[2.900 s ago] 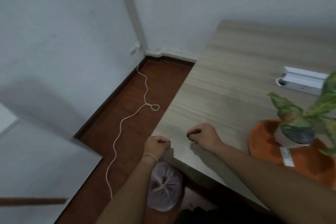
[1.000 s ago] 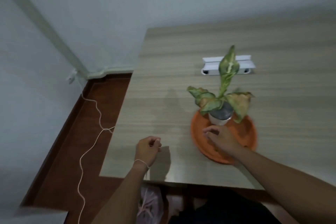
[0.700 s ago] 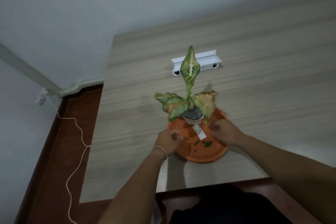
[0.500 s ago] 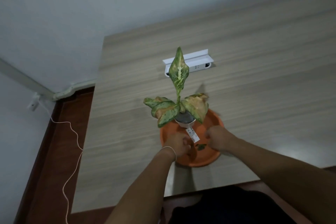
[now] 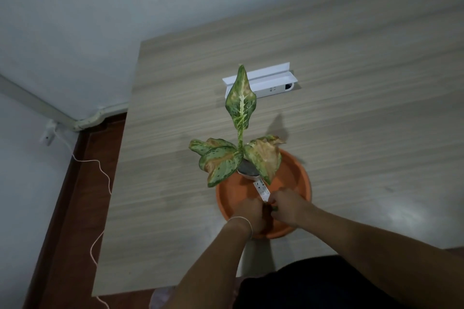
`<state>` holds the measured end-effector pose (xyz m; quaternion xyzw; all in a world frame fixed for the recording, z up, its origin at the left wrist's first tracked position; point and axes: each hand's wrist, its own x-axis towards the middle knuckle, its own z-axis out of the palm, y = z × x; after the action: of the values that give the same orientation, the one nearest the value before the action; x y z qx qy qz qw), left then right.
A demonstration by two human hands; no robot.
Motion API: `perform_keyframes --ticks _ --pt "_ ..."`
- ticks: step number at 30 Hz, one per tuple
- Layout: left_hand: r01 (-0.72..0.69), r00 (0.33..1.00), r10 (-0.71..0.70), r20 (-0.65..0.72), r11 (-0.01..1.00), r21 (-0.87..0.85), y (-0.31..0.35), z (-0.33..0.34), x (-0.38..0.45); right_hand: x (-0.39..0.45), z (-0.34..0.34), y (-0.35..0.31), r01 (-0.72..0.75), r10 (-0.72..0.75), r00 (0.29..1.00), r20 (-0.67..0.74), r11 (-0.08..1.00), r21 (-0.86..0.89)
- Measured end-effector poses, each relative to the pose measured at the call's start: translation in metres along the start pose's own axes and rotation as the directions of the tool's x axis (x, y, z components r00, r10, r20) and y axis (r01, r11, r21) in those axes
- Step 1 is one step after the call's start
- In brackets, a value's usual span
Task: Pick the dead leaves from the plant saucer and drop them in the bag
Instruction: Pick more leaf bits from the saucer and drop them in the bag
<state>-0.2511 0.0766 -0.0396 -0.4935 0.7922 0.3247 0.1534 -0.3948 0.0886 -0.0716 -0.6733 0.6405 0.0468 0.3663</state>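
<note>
One round orange saucer (image 5: pixel 296 178), smooth, lower centre of frame on my wood-grain worktop (image 5: pixel 364 120). One potted plant (image 5: pixel 238 153) in it: four mottled leaves, some browning. A green leaf scrap (image 5: pixel 275 208) shows between my two hands; others hidden. My left hand (image 5: pixel 248 213) and right hand (image 5: pixel 288 206) meet, fingers curled; grip cannot be told. One white rectangular power strip (image 5: pixel 268 84), upper centre. One pale bag (image 5: pixel 160 300), bottom edge.
</note>
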Motion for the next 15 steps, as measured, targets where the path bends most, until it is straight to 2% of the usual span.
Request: perform_keyframes --ticks 5,15 --pt "-0.032 0.999 0.032 0.003 0.999 0.038 0.000 0.004 0.003 -0.007 0.009 -0.003 0.074 -0.073 0.997 0.024 0.996 -0.052" --pt "0.054 0.998 -0.052 -0.026 0.992 0.117 0.006 0.019 0.005 -0.005 0.022 -0.009 0.041 -0.038 0.999 0.029 0.994 -0.102"
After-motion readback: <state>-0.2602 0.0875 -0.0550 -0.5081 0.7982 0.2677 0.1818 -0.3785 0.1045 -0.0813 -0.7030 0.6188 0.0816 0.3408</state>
